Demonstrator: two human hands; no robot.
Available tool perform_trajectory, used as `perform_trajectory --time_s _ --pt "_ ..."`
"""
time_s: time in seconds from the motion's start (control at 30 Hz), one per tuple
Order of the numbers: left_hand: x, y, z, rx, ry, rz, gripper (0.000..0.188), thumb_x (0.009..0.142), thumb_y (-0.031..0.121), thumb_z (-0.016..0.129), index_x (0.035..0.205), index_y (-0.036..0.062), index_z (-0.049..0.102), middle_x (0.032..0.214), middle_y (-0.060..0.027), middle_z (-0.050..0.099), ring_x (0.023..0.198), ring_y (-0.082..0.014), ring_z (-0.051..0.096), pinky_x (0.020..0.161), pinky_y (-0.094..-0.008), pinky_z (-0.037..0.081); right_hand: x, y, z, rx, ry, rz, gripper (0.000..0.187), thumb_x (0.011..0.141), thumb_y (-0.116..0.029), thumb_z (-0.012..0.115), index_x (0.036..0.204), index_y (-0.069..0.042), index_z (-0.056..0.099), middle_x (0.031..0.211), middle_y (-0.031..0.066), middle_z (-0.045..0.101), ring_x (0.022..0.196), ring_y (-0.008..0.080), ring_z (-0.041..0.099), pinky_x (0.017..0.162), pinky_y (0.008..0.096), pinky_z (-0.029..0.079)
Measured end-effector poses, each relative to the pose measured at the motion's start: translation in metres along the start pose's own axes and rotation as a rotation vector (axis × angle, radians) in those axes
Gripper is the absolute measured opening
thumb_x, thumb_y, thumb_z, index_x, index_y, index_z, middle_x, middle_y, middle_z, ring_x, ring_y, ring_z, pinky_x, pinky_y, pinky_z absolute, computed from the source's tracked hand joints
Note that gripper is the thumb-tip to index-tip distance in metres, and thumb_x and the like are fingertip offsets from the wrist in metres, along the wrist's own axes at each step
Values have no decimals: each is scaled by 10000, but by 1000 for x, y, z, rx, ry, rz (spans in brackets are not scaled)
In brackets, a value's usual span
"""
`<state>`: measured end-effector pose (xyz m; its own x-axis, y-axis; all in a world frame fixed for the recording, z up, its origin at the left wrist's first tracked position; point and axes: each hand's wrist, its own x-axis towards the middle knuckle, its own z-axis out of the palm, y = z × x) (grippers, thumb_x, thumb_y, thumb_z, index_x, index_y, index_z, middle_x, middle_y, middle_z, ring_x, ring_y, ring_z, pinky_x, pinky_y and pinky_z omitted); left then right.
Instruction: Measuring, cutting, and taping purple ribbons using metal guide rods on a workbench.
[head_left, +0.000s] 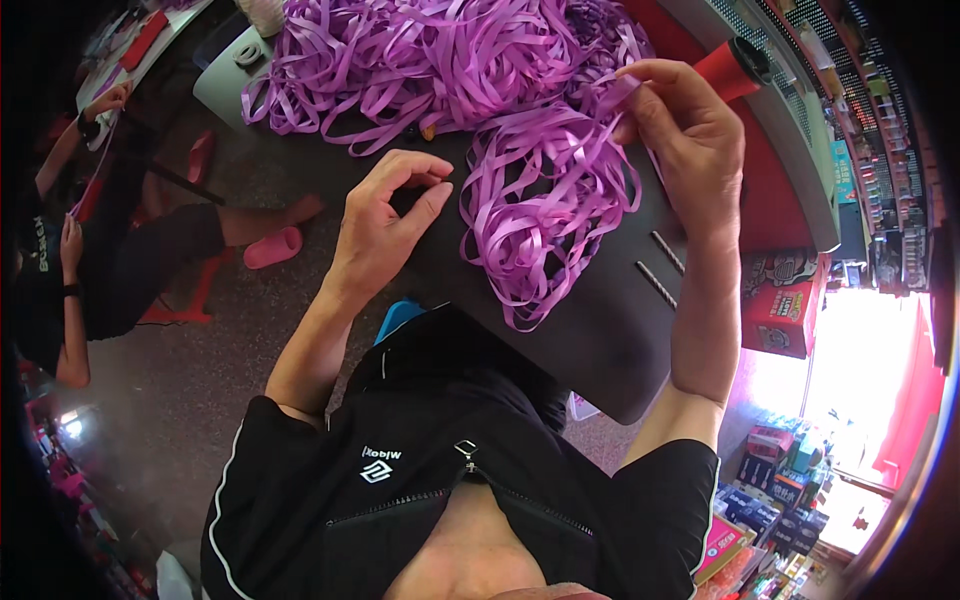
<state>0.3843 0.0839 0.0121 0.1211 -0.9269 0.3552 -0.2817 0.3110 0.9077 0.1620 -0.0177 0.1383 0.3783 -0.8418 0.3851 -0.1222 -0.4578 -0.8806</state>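
Observation:
A large tangled heap of purple ribbon (420,60) covers the far part of the dark table. A looser bunch of purple ribbon (545,215) spreads from it toward me. My right hand (685,130) pinches a purple ribbon between thumb and fingers at the heap's right side. Left of the loose bunch, my left hand (390,215) hovers with curled fingers; a small gap shows between thumb and fingertips, and I see nothing held there.
Two thin twisted rods (657,284) lie on the dark table (610,345) near my right forearm. A red cup-shaped container (735,70) stands at the far right. A pale bin (232,80) is beyond the table's left. Another person (130,250) sits at left, near a pink slipper (273,248).

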Motion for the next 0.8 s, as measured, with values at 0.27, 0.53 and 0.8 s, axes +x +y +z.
perform_trajectory --time_s 0.27,0.53,0.8 --pt "36 53 26 -63 -132 311 623 792 171 725 1340 65 448 1350 -89 486 1266 -199 437 1045 -346 337 4 -70 -5 -293 166 -163 171 922 -115 587 1020 14 643 758 51 632 602 91 538 576 204 448" --pt "73 69 82 -154 -363 414 627 834 248 695 1355 56 403 1323 -103 491 1256 -206 447 1069 -346 325 5 -94 -48 129 197 -397 196 960 -167 508 1010 -2 601 760 52 636 596 71 553 511 169 389" --pt "116 63 94 -186 -716 131 161 883 168 653 959 27 672 820 39 635 766 -28 557 708 -190 460 -14 -84 -147 465 385 -315 199 942 -147 554 1023 18 629 836 82 630 685 121 571 604 229 447"
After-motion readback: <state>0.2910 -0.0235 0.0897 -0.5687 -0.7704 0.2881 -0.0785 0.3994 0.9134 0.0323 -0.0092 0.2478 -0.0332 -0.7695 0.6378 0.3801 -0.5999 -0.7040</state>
